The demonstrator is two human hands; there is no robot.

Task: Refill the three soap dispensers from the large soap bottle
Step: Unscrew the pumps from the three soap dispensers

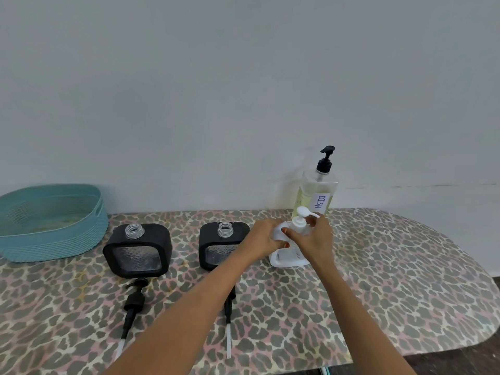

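Soft, even, fairly dim light is cast across the scene, and no glare is seen. Only faint shadows are thrown, beneath the forearms and beside the large soap bottle [315,193]. The surface [405,266] edge is bowed by wide-angle distortion. Focus is slightly soft throughout.

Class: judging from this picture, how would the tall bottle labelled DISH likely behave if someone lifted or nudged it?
The DISH bottle looks nearly full, so probably heavy. Tall and narrow, it may tip if nudged near its black pump. Its smooth clear sides could be slippery.

Both forearms are bare, no sleeves showing. The left hand [266,239] has red-painted nails; the right hand [313,239] wears a thin ring.
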